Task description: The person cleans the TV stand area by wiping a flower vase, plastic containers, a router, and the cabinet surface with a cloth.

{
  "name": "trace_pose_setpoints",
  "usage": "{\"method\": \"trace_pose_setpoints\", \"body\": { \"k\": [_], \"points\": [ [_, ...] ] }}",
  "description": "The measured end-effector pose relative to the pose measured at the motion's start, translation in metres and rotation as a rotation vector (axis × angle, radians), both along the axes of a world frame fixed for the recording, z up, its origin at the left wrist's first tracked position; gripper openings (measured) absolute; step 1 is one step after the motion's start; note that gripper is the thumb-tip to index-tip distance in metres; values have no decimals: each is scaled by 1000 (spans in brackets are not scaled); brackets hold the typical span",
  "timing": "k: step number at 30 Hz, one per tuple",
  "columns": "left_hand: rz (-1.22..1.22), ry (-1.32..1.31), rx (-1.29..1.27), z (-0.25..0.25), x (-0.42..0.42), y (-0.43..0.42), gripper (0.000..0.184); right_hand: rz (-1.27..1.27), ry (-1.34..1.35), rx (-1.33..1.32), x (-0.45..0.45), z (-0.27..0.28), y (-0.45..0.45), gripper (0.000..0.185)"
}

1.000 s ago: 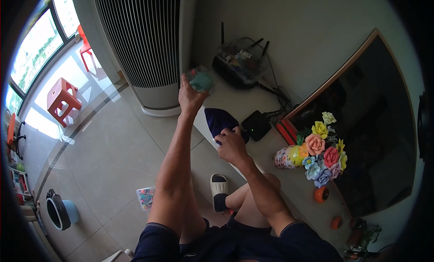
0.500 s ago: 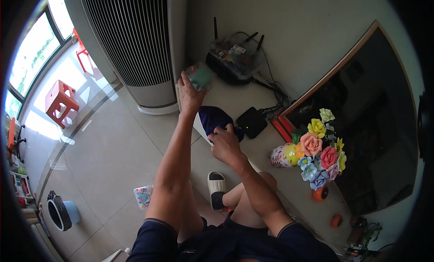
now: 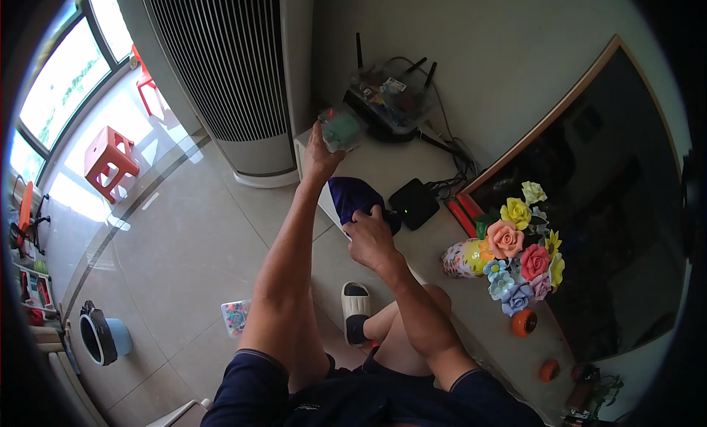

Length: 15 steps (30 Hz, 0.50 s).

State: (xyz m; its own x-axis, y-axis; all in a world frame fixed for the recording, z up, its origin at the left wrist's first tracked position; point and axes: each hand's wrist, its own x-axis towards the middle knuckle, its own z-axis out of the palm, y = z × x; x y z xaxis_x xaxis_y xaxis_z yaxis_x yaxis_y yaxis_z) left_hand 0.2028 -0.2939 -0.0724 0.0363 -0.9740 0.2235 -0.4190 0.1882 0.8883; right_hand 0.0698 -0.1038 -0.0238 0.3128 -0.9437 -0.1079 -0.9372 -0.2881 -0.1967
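Observation:
My left hand [image 3: 322,156] is wrapped round a clear plastic container [image 3: 340,129] with something green and a bit of red in it, held over the far left end of the cabinet top. A dark purple cloth [image 3: 352,195], perhaps a bag, lies near the cabinet's left edge. My right hand [image 3: 372,239] pinches the near side of this cloth, its fingers closed on the fabric. Just right of the cloth sits a black box with a green light [image 3: 414,204]. Behind the container stands a black router [image 3: 383,117] with a see-through bag of small items on it.
A tall slatted air conditioner [image 3: 228,81] stands left of the cabinet [image 3: 434,162]. A flower vase [image 3: 464,258] and a large dark screen [image 3: 611,198] are on the right. On the floor are a box of colourful bits [image 3: 236,318], a bin [image 3: 99,337] and a red stool [image 3: 110,162].
The whole view has shifted slightly. My left hand still holds the plastic container, now a little lower and sharper. My right hand stays on the purple cloth.

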Motion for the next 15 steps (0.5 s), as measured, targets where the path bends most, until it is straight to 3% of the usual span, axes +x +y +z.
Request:
{"method": "trace_pose_setpoints", "body": {
  "k": [3, 6, 9, 10, 12, 13, 14, 15],
  "points": [
    [-41, 149, -34, -19, -4, -8, 96, 18, -2, 3, -1, 3, 1, 31],
    [-86, 241, 90, -31, -7, -14, 97, 19, 5, 1, -1, 2, 0, 30],
    [-90, 307, -41, -41, -17, -19, 93, 138, 95, 20, -3, 9, -4, 31],
    [39, 211, -119, -17, -21, -2, 84, 129, 51, -26, -9, -2, -3, 34],
    [264, 80, -47, -25, -43, -2, 71, 108, -25, -98, -16, -22, -6, 34],
    [534, -38, -353, -58, -69, -9, 63, 187, 31, -84, -14, -10, -6, 34],
    [342, 194, -6, -4, -55, 11, 61, 241, 18, -154, -16, -15, -6, 33],
    [379, 197, -95, -6, -65, 10, 55, 260, 22, -98, -20, -23, -13, 33]
  ]
}}
